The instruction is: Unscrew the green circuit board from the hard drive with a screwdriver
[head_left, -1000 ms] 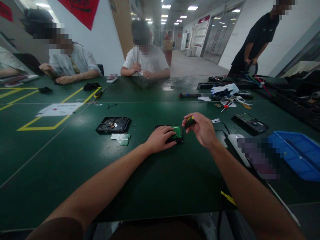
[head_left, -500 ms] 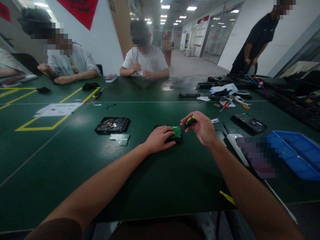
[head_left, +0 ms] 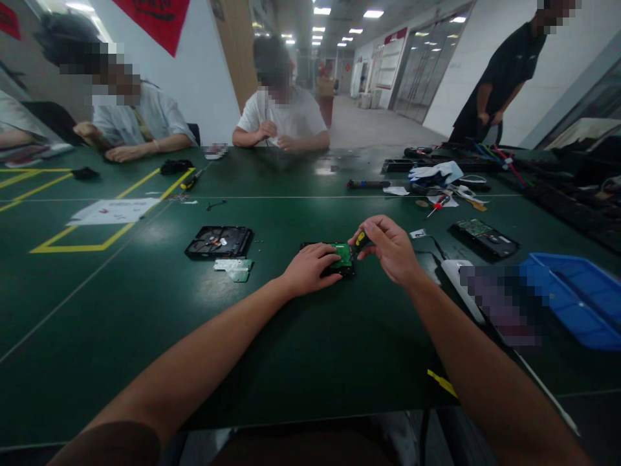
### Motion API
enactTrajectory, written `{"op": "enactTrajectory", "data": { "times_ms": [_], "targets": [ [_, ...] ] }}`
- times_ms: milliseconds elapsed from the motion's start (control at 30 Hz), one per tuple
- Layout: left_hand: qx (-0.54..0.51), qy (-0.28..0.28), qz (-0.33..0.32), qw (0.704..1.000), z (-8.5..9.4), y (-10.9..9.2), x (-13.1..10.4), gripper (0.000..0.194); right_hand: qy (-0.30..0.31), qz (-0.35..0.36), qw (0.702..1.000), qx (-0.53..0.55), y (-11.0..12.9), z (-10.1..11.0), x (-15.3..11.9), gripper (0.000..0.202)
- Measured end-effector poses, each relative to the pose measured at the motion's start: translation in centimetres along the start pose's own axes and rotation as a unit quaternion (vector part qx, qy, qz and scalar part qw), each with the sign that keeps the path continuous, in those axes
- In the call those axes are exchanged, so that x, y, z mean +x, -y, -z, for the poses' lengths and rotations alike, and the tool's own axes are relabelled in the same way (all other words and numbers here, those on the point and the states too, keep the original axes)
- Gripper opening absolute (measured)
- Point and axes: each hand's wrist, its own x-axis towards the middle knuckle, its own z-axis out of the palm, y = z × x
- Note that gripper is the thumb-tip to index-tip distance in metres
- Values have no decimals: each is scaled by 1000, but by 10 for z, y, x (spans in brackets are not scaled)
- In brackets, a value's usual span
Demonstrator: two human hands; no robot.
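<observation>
green circuit board [head_left: 345,254] shows on the upper face of a black hard drive [head_left: 347,274], which lies flat on the dark green table [head_left: 310,349] in the head view, right under the person's hands. the left hand [head_left: 313,266] is laid across the drive, fingertips over the board, thumb along the near edge; i cannot tell whether it grips or only presses. the right hand [head_left: 388,249] is clamped on a yellow-and-black screwdriver [head_left: 360,241], fingers together round the handle, at the drive's right end; the tip is too small to make out.

as i judge it, a tilted or poorly seated tip could slip, scratching the board or nicking the left fingers close by. light pressure from that hand could let the drive turn, and small loose specks [head_left: 259,242], perhaps screws, could roll off if knocked.

for containers, a blue plastic tray [head_left: 582,304] sits at the far right; i can't make out anything in it. an opened black casing [head_left: 220,241] lies to the left, a loose board [head_left: 235,268] just beside it.
</observation>
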Motion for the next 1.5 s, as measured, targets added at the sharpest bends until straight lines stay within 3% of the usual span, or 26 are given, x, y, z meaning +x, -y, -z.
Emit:
{"op": "enactTrajectory", "data": {
  "times_ms": [967,1200,1500],
  "targets": [
    [-2,1,5,1000,-2,1,-1,43,32,-3,999,-12,6,3,-1,23],
    [-12,4,7,1000,-1,0,-1,43,30,-17,999,-17,3,4,0,32],
    [-11,1,2,1000,-3,2,-1,44,25,14,999,-20,-1,2,-1,38]
  ]
}}
